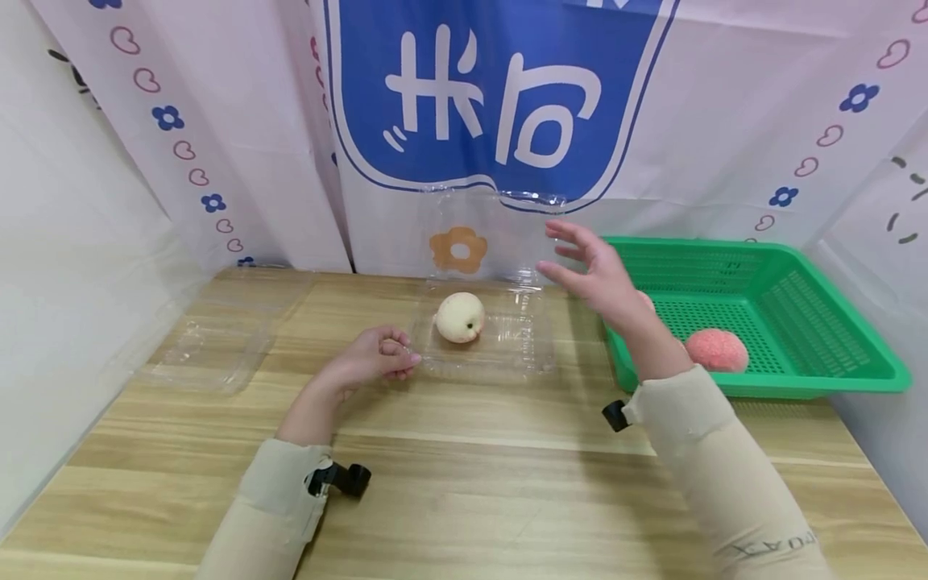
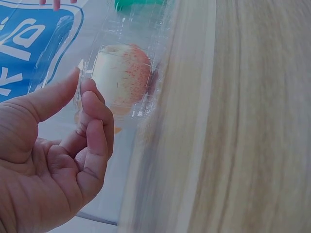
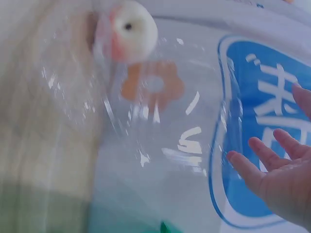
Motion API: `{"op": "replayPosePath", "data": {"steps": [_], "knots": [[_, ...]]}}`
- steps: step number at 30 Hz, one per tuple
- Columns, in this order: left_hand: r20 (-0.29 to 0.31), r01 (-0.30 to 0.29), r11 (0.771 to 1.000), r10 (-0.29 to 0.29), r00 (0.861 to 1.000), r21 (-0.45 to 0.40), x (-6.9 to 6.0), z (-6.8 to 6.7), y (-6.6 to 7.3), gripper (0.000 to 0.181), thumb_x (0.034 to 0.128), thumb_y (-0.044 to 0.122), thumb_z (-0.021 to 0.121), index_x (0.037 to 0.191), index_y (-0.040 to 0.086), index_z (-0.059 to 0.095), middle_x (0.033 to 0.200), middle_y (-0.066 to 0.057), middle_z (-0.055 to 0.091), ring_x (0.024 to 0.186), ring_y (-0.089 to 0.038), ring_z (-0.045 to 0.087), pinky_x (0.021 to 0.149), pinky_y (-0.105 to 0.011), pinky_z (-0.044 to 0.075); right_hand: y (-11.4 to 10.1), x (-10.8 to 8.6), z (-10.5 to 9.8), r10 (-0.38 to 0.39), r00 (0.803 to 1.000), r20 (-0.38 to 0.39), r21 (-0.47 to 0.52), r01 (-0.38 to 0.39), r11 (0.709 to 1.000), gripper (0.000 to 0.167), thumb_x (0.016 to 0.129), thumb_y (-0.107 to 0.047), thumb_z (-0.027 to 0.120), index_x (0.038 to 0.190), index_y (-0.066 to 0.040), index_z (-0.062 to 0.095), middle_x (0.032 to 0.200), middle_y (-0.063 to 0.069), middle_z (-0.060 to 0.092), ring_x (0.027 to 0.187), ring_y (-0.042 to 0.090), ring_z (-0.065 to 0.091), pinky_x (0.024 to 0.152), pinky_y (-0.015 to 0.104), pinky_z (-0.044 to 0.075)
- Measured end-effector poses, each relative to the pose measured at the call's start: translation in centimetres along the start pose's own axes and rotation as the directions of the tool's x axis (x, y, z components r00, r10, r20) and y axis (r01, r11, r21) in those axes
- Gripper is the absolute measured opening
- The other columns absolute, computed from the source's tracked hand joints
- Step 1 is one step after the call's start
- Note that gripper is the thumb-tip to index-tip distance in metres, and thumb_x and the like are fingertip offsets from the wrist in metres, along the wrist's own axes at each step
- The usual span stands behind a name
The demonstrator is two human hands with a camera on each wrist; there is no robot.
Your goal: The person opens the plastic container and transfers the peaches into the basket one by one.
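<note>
A clear plastic clamshell box [image 1: 500, 366] stands with its lid [image 1: 500, 229] raised, at the back middle of the table. One pale peach with a pink blush [image 1: 460, 317] lies in the left part of its base. My left hand [image 1: 373, 357] pinches the box's front left edge between thumb and fingertips; in the left wrist view that hand [image 2: 63, 145] partly covers the edge. My right hand [image 1: 590, 270] is beside the lid's right edge, fingers spread and nothing held. The right wrist view has this hand [image 3: 286, 170] near the lid; whether they touch cannot be told.
To the right, a green plastic basket [image 1: 884, 374] holds a pink peach [image 1: 716, 350] and another partly hidden by my right arm. A second clear clamshell box [image 1: 210, 354] lies opened at the table's left. A printed cloth [image 1: 725, 137] hangs along the back edge.
</note>
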State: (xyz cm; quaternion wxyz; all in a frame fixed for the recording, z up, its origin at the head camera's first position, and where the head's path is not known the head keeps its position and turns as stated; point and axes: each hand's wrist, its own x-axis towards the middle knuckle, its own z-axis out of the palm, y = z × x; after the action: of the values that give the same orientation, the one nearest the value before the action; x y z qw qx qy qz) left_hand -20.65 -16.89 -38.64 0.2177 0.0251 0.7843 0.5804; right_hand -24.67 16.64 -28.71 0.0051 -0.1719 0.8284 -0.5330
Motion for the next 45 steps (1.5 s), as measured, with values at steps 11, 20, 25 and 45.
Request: {"op": "replayPosePath", "data": {"steps": [11, 20, 25, 45], "knots": [[0.005, -0.006, 1.0, 0.006, 1.0, -0.006, 0.1, 0.1, 0.0, 0.029, 0.0963, 0.008, 0.064, 0.115, -0.003, 0.044, 0.083, -0.003, 0.071, 0.075, -0.012, 0.063, 0.074, -0.026, 0.055, 1.6, 1.4, 4.8, -0.004, 0.992, 0.123, 0.002, 0.004, 1.0, 0.064, 0.094, -0.018, 0.069, 0.15, -0.011, 0.039, 0.155, 0.015, 0.042, 0.141, 0.038, 0.041, 0.112, 0.053, 0.041], [0.005, -0.009, 1.0, 0.009, 1.0, -0.007, -0.1, 0.1, 0.0, 0.03, 0.0965, 0.008, 0.064, 0.116, -0.004, 0.044, 0.085, -0.005, 0.071, 0.076, -0.013, 0.063, 0.075, -0.027, 0.056, 3.5, 2.4, 8.0, -0.009, 0.983, 0.183, -0.004, 0.01, 1.0, 0.064, 0.093, -0.017, 0.07, 0.149, -0.007, 0.04, 0.154, 0.018, 0.042, 0.14, 0.043, 0.041, 0.111, 0.056, 0.041], [0.011, -0.005, 1.0, 0.005, 1.0, -0.013, 0.0, 0.1, 0.0, 0.03, 0.0966, 0.008, 0.064, 0.117, -0.003, 0.044, 0.088, -0.009, 0.071, 0.078, -0.014, 0.064, 0.076, -0.028, 0.057, 4.5, 2.6, 9.1, 0.032, 0.978, 0.207, 0.013, -0.035, 0.999, 0.066, 0.092, -0.019, 0.072, 0.149, -0.011, 0.041, 0.153, 0.014, 0.044, 0.141, 0.039, 0.041, 0.11, 0.057, 0.041], [0.009, -0.011, 1.0, 0.011, 1.0, -0.002, 0.0, 0.0, -0.2, 0.034, 0.0965, 0.009, 0.064, 0.119, -0.005, 0.043, 0.086, -0.007, 0.07, 0.077, -0.013, 0.064, 0.076, -0.027, 0.056, 5.9, 3.4, 10.8, 0.03, 0.956, 0.293, 0.031, -0.04, 0.999, 0.073, 0.087, -0.004, 0.073, 0.15, -0.002, 0.036, 0.152, 0.021, 0.042, 0.136, 0.044, 0.044, 0.113, 0.054, 0.039]]}}
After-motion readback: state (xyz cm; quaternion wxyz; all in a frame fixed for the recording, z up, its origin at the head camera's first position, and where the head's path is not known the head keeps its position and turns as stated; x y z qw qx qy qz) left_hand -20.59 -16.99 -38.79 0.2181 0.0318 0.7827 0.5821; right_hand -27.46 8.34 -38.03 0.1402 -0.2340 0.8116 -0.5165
